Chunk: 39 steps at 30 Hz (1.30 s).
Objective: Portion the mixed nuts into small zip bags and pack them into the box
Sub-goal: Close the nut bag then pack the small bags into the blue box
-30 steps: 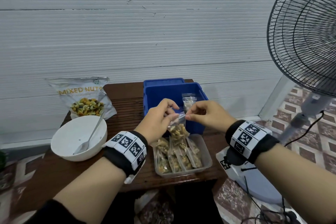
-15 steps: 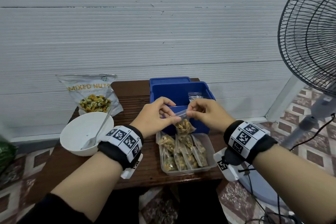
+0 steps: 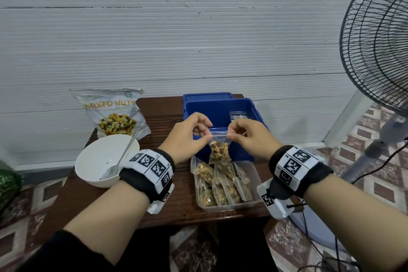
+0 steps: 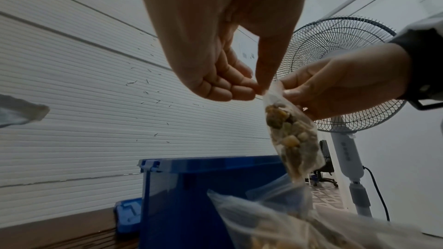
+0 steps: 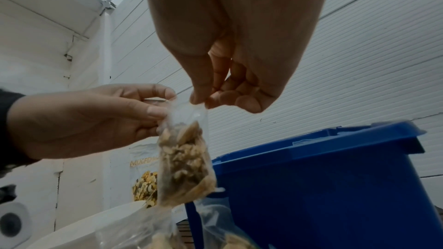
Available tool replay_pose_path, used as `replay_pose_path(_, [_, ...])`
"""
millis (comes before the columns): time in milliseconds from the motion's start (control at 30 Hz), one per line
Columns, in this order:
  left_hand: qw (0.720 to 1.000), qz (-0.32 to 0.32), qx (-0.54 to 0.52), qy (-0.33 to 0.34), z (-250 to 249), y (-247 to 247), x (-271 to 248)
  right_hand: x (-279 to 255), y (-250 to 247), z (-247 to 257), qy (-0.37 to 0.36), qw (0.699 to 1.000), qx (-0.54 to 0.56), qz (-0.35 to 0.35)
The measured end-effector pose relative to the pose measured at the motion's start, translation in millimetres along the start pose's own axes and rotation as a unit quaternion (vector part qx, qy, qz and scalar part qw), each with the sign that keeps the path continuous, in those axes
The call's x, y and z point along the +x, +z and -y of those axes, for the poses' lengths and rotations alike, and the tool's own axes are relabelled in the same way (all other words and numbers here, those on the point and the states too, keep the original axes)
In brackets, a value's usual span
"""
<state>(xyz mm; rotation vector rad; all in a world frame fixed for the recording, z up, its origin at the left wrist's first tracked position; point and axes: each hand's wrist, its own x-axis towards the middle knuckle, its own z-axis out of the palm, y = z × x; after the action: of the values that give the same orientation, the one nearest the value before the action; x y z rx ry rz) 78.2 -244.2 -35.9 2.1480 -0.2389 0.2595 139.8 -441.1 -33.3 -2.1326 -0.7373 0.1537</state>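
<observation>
A small clear zip bag of mixed nuts (image 3: 219,149) hangs between both hands, in front of the blue box (image 3: 220,112) and above a clear tray (image 3: 256,203) that holds several filled bags. My left hand (image 3: 206,137) pinches the bag's top left corner; my right hand (image 3: 229,136) pinches the top right corner. The same bag (image 4: 291,139) hangs below my left hand's fingertips (image 4: 242,90) in the left wrist view. In the right wrist view the bag (image 5: 185,158) hangs under the pinching right hand (image 5: 200,102). An empty zip bag (image 3: 238,115) leans inside the box.
A white bowl (image 3: 97,161) with a spoon (image 3: 119,161) stands at the left of the brown table (image 3: 176,210). Behind it leans the mixed nuts pouch (image 3: 114,115). A standing fan (image 3: 375,51) is at the right, with cables on the tiled floor.
Both hands have spread a little apart along the bag's top and lifted it, so the bag now hangs flat and taut between them. The head view has shifted.
</observation>
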Motion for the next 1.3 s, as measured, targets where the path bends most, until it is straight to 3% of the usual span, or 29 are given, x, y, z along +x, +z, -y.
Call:
replay_pose_path(300, [1.0, -0.013, -0.016, -0.001, -2.7, 1.0, -0.6, -3.1, 1.6, 8.4, 0.005, 0.999, 0.035, 0.024])
replay_pose_path(900, [1.0, 0.005, -0.005, -0.011, -8.2, -0.5, 3.9, 5.7, -1.4, 13.8, -0.021, 0.998, -0.043, 0.051])
replay_pose_path(1300, [0.993, -0.09, -0.019, -0.07, 27.3, -18.7, 17.4, 79.3, -64.4, 39.4, -0.004, 0.984, -0.153, 0.087])
